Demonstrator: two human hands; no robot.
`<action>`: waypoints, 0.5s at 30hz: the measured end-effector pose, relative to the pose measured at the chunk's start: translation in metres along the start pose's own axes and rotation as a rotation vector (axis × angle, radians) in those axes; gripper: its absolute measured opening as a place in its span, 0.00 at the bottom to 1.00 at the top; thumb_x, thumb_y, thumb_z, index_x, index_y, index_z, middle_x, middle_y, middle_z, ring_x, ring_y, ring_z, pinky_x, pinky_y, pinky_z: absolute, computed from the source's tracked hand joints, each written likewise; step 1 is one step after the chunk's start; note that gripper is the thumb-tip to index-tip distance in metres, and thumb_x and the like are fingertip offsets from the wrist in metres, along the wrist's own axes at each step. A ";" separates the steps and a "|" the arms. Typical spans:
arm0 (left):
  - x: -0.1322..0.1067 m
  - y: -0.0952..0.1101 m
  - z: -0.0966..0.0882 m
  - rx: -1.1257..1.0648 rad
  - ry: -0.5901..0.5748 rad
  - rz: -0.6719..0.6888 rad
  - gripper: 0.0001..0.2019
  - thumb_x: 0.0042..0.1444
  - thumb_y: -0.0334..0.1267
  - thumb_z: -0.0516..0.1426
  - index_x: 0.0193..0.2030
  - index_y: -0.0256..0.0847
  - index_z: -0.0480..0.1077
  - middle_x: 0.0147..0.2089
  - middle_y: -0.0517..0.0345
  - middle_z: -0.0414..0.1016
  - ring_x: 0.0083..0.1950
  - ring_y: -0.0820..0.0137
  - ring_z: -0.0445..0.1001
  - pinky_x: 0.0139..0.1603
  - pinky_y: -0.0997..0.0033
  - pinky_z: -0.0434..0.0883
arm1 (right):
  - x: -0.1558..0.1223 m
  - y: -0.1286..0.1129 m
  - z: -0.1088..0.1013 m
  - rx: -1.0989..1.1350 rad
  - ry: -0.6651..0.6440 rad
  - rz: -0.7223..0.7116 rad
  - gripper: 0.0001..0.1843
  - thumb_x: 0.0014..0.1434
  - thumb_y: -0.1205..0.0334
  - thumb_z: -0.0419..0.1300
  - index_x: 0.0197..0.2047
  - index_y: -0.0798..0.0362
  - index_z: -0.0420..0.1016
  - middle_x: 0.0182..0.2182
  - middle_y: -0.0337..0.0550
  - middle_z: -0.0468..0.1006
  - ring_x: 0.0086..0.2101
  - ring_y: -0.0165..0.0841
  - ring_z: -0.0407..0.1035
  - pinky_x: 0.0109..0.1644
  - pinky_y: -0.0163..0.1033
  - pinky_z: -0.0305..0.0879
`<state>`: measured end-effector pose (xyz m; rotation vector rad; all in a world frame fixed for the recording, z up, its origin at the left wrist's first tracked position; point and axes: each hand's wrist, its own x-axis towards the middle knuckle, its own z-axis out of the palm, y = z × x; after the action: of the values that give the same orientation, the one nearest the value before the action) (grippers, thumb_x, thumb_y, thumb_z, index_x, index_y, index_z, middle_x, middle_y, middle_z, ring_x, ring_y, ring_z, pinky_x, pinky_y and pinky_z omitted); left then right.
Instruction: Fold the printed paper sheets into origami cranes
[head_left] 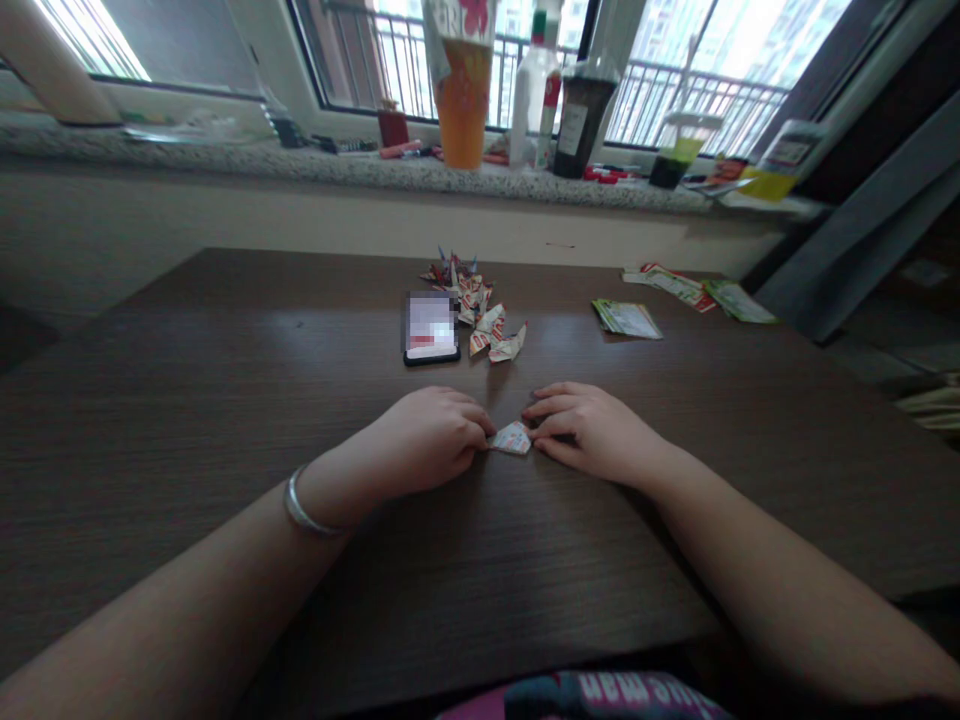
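Note:
A small folded piece of printed paper (513,438), pale with coloured marks, lies low over the table between my two hands. My left hand (442,435) pinches its left end, the fingers closed together. At the paper's right edge, the thumb and fingertips of my right hand (589,430) close on it, while the other fingers of that hand stretch out over the tabletop. Just beyond the hands sits a group of folded paper shapes (487,325), white with red and orange print. Beside them on the left is a phone (431,328) with its screen lit and blurred.
Flat printed packets (628,319) lie on the brown table (225,400) at the back right, with more wrappers (675,287) behind them. A windowsill (300,165) holds a tall cup of orange drink (463,110), bottles and a dark jar (583,125).

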<state>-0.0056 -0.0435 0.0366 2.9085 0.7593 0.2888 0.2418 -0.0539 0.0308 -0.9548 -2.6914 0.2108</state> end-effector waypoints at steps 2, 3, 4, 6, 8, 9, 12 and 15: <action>0.001 -0.001 0.002 0.008 0.013 0.009 0.11 0.53 0.27 0.54 0.36 0.42 0.78 0.42 0.57 0.80 0.45 0.66 0.76 0.50 0.65 0.71 | 0.004 0.000 0.005 0.039 0.048 0.032 0.08 0.61 0.63 0.58 0.36 0.51 0.80 0.42 0.43 0.81 0.49 0.36 0.70 0.55 0.45 0.65; 0.002 -0.002 0.004 0.019 0.018 0.017 0.11 0.53 0.27 0.54 0.36 0.42 0.78 0.42 0.57 0.79 0.45 0.66 0.76 0.49 0.65 0.71 | 0.006 0.000 0.008 0.049 0.051 0.043 0.07 0.60 0.62 0.59 0.35 0.51 0.78 0.42 0.43 0.80 0.48 0.36 0.70 0.54 0.45 0.65; 0.003 -0.003 0.005 0.038 0.023 0.027 0.11 0.54 0.27 0.54 0.37 0.42 0.78 0.42 0.56 0.79 0.46 0.65 0.76 0.50 0.64 0.70 | 0.007 0.001 0.010 0.060 0.051 0.065 0.06 0.60 0.61 0.60 0.34 0.52 0.77 0.42 0.44 0.80 0.47 0.36 0.70 0.53 0.44 0.65; 0.004 -0.004 0.009 0.104 0.041 0.032 0.11 0.56 0.29 0.54 0.41 0.41 0.77 0.45 0.54 0.79 0.48 0.63 0.75 0.51 0.61 0.70 | 0.009 0.003 0.015 0.077 0.058 0.119 0.06 0.59 0.59 0.61 0.37 0.52 0.76 0.43 0.44 0.79 0.46 0.36 0.69 0.53 0.45 0.65; 0.006 -0.004 0.014 0.184 0.077 -0.001 0.12 0.58 0.31 0.53 0.45 0.40 0.76 0.47 0.52 0.78 0.50 0.60 0.74 0.53 0.57 0.69 | 0.009 0.006 0.017 0.090 0.060 0.164 0.10 0.57 0.57 0.63 0.42 0.52 0.76 0.45 0.45 0.77 0.48 0.38 0.68 0.54 0.46 0.64; 0.006 -0.004 0.016 0.209 0.096 -0.032 0.13 0.58 0.32 0.53 0.47 0.40 0.75 0.49 0.51 0.77 0.51 0.59 0.73 0.54 0.56 0.68 | 0.008 0.007 0.019 0.095 0.060 0.177 0.13 0.56 0.57 0.64 0.44 0.51 0.75 0.46 0.46 0.77 0.49 0.39 0.67 0.54 0.47 0.63; 0.007 -0.002 0.021 0.213 0.130 -0.109 0.14 0.60 0.33 0.53 0.50 0.42 0.74 0.53 0.51 0.75 0.53 0.58 0.72 0.55 0.55 0.67 | 0.007 0.009 0.021 0.105 0.071 0.191 0.16 0.54 0.56 0.65 0.45 0.51 0.76 0.49 0.47 0.75 0.51 0.40 0.65 0.56 0.49 0.62; 0.008 0.001 0.023 0.161 0.137 -0.175 0.14 0.61 0.36 0.53 0.51 0.40 0.73 0.53 0.49 0.74 0.54 0.58 0.71 0.56 0.55 0.68 | 0.008 0.008 0.024 0.102 0.100 0.200 0.15 0.54 0.55 0.66 0.44 0.52 0.77 0.50 0.48 0.75 0.52 0.40 0.65 0.58 0.49 0.61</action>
<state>0.0070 -0.0423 0.0157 2.9669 1.0993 0.4309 0.2336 -0.0435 0.0081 -1.1695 -2.4693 0.3283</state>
